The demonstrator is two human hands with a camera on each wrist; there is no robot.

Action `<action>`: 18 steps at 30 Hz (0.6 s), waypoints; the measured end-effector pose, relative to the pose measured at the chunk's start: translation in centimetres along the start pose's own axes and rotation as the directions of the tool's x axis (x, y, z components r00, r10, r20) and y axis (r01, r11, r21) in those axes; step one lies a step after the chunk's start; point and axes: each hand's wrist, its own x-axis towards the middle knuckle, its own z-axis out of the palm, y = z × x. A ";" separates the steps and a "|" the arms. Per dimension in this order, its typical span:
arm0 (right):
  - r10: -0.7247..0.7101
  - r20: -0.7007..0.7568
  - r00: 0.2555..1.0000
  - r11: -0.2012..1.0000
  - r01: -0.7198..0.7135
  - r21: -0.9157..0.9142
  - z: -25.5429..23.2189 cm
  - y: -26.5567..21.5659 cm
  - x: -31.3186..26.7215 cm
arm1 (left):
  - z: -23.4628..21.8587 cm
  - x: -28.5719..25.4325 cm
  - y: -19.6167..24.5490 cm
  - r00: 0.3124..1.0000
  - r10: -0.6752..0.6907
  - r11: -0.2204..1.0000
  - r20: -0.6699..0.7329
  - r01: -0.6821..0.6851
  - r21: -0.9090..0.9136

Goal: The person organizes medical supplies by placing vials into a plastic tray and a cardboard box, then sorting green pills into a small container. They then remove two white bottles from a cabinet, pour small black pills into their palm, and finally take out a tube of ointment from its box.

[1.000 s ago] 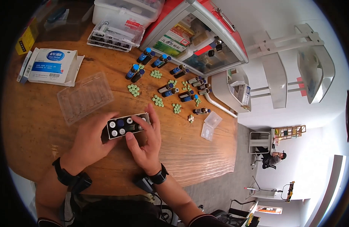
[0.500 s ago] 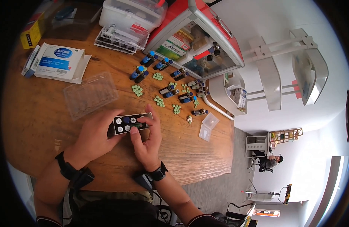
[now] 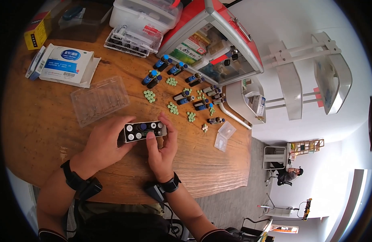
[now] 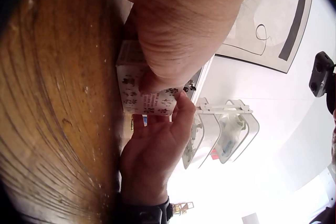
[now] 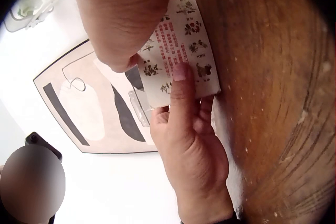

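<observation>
1. Gripping the small open box (image 3: 145,131) above the table (image 3: 202,161), the left hand (image 3: 103,145) curled its fingers and thumb around one end; the right hand (image 3: 162,155) pinched the other end, its thumb over the open top.
2. Each wrist view showed what the head view did not: a broad side (image 5: 170,50) printed with plants and red characters. In the right wrist view the left thumb (image 5: 182,90) pressed flat on it. Only the head view showed the white and blue caps (image 3: 130,128) of the vials inside.
3. Half a second before, the right index finger had bent over the caps; now it lay up along the box's end, and more caps showed.
4. Just beyond the hands lay a clear moulded tray (image 3: 99,101), with an opened white-and-blue carton (image 3: 63,64) past it.
5. To the right, brown bottles (image 3: 182,95) lay and stood among piles of green tablets (image 3: 172,108), near a small open clear case (image 3: 221,142).
6. Farther off, a clear rack (image 3: 133,41) held vials below a translucent bin (image 3: 143,16); the red-framed cabinet (image 3: 216,44) held medicine boxes, and the white bin (image 3: 234,94) beside it a carton.
</observation>
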 end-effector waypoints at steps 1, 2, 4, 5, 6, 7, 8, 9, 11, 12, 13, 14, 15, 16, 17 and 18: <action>0.004 -0.002 1.000 1.000 -0.004 0.019 0.0 0.1 0.0 | 0.0 0.0 0.0 1.000 -0.002 1.000 -0.001 0.002 -0.002; 0.007 -0.004 1.000 0.999 -0.007 0.038 0.0 0.2 -0.1 | 0.1 0.0 0.0 1.000 -0.004 1.000 -0.003 0.004 -0.004; 0.025 -0.002 1.000 0.999 -0.025 0.044 0.0 0.1 -0.1 | 0.1 0.0 0.0 1.000 -0.003 1.000 -0.002 0.003 -0.005; 0.041 0.001 0.999 0.998 -0.041 0.049 0.0 0.0 -0.1 | 0.1 0.0 -0.1 1.000 -0.001 1.000 -0.004 0.001 -0.007; 0.043 0.001 0.999 0.998 -0.043 0.049 0.0 -0.3 -0.1 | 0.1 0.0 -0.1 1.000 -0.003 1.000 -0.002 0.003 -0.007; 0.079 0.004 0.997 0.994 -0.079 0.078 0.0 -0.7 0.0 | 0.1 0.0 0.0 1.000 -0.005 1.000 -0.004 0.005 -0.010; 0.115 0.008 0.993 0.988 -0.115 0.107 0.1 -0.9 0.0 | 0.1 0.0 0.0 1.000 -0.007 1.000 -0.007 0.007 -0.013; 0.116 0.008 0.993 0.987 -0.117 0.108 0.1 -0.8 0.0 | 0.2 0.0 0.0 1.000 -0.009 1.000 -0.006 0.009 -0.013; 0.117 -0.026 0.993 0.977 -0.110 0.185 0.2 -0.7 0.0 | 0.2 0.0 -0.1 1.000 -0.020 1.000 0.001 0.020 -0.017; 0.118 -0.026 0.993 0.976 -0.111 0.185 0.3 -0.5 -0.1 | 0.1 0.0 -0.1 1.000 -0.021 1.000 0.002 0.021 -0.016; 0.110 -0.044 0.993 0.972 -0.098 0.215 0.3 -0.1 -0.1 | 0.1 0.0 0.0 1.000 -0.023 1.000 0.006 0.024 -0.013; 0.103 -0.062 0.993 0.966 -0.085 0.244 0.3 0.1 -0.1 | 0.1 0.1 0.0 1.000 -0.026 1.000 0.010 0.026 -0.010; 0.104 -0.062 0.993 0.966 -0.085 0.245 0.3 0.1 -0.1 | 0.1 0.0 0.0 1.000 -0.027 1.000 0.011 0.027 -0.009; 0.115 -0.071 0.991 0.967 -0.095 0.237 0.3 0.0 -0.1 | 0.1 0.0 0.0 1.000 -0.025 1.000 0.010 0.025 -0.008; 0.127 -0.080 0.989 0.967 -0.106 0.230 0.2 -0.1 -0.1 | 0.1 0.0 0.0 1.000 -0.024 1.000 0.010 0.024 -0.007; 0.128 -0.080 0.988 0.967 -0.107 0.231 0.2 -0.1 -0.1 | 0.1 0.0 0.0 1.000 -0.024 1.000 0.011 0.024 -0.006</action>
